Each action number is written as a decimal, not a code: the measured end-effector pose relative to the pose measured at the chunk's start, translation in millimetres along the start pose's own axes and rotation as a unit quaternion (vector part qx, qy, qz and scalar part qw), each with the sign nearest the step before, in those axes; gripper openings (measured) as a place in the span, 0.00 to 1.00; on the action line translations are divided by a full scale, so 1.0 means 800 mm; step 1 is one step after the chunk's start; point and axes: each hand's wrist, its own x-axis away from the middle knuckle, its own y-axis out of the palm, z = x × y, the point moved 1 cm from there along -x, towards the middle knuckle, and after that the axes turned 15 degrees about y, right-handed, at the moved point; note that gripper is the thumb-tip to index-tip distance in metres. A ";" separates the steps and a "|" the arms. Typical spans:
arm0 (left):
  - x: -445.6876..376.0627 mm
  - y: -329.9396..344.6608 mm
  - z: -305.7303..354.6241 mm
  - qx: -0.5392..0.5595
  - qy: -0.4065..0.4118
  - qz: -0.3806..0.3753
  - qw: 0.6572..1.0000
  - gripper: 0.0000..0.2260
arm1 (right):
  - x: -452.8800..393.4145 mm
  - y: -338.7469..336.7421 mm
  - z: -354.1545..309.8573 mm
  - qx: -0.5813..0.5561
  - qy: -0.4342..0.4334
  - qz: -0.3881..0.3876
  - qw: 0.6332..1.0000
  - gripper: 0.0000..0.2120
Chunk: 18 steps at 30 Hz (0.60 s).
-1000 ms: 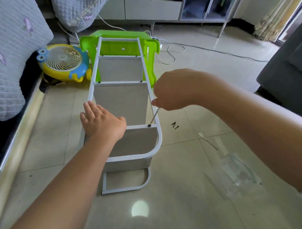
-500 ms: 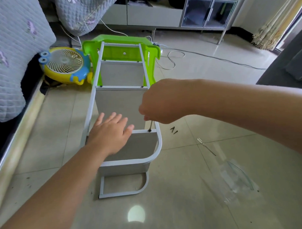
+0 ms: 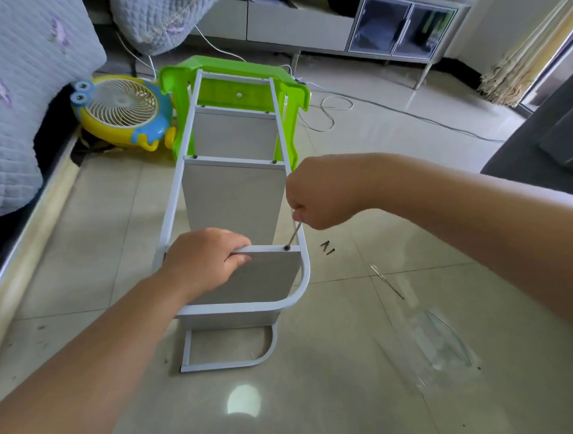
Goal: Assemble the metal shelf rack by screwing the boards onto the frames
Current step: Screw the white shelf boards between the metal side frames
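Two far boards (image 3: pixel 235 134) looked already screwed on; the left hand (image 3: pixel 202 262) gripped the near board (image 3: pixel 264 276) while the right hand (image 3: pixel 320 196) held a screwdriver (image 3: pixel 294 234) on its screw (image 3: pixel 286 248); spare screws (image 3: pixel 327 248) remained.

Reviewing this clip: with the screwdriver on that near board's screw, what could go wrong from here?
1. The screwdriver meets the screw at a slant, so its tip may slip out of the head and scratch the white frame.
2. The left hand grips the board's edge close to that screw; a slip could jab its fingers.
3. The spare screws lie loose on the floor beside the rack and could be knocked away.
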 end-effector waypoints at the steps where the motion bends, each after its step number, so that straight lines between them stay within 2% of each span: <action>1: 0.001 0.001 0.000 0.002 0.003 -0.002 1.000 0.10 | -0.006 -0.002 0.000 -0.041 0.028 -0.020 0.999 0.18; 4: 0.002 0.001 0.001 0.001 0.009 -0.008 1.000 0.11 | -0.015 -0.005 0.003 -0.129 0.108 -0.091 0.982 0.16; 6: 0.002 0.000 0.002 0.002 0.010 -0.011 1.000 0.11 | -0.010 -0.004 0.006 -0.136 0.121 -0.115 0.976 0.16; 12: 0.003 -0.005 0.004 0.002 0.008 -0.020 1.000 0.10 | 0.016 -0.004 -0.007 0.003 0.014 -0.023 1.000 0.11; 15: 0.002 -0.005 0.004 0.004 0.007 -0.012 1.000 0.10 | 0.018 -0.002 -0.018 0.052 -0.003 0.031 0.998 0.09; 18: 0.001 -0.004 0.003 0.007 0.003 -0.015 1.000 0.09 | 0.005 -0.007 -0.027 0.054 0.037 -0.021 0.998 0.10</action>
